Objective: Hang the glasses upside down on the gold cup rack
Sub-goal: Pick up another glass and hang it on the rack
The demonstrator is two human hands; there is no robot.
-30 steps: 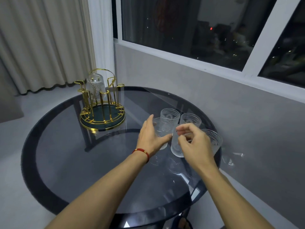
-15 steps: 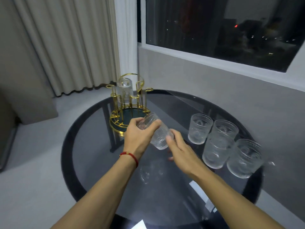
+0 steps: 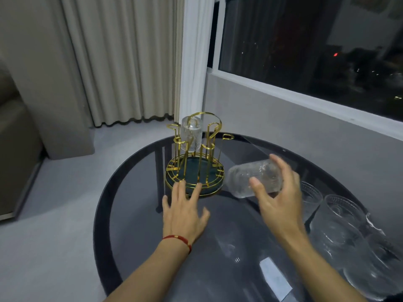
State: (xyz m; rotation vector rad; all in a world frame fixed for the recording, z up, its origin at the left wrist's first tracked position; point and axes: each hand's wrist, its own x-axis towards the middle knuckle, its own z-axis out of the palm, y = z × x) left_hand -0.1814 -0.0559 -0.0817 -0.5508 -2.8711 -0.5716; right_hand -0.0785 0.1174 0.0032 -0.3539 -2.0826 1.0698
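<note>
The right hand (image 3: pixel 281 201) had its grip around a clear, textured drinking glass (image 3: pixel 255 180), thumb on the near side and fingers curled over the far side. The glass lay nearly on its side in the air, its closed base toward the rack, which reads as a turn partway toward upside down. Just left of that grip stood the gold wire cup rack with a round dark-green base (image 3: pixel 194 159); one clear glass (image 3: pixel 191 134) hung inverted over a peg on its far side, while the nearer pegs stood bare.

The left hand (image 3: pixel 184 211) was released, fingers spread flat, its fingertips (image 3: pixel 197 188) at the rack's front rim. Probably it was there to steady the light rack against the push of a glass sliding onto a peg, though actual contact could not be confirmed.

To the right of the grasping hand, and below it, more ribbed clear glasses (image 3: pixel 333 227) waited upright on the round smoked-glass tabletop (image 3: pixel 135 205), kept well apart from the rack. Most of the task therefore looked undone.
</note>
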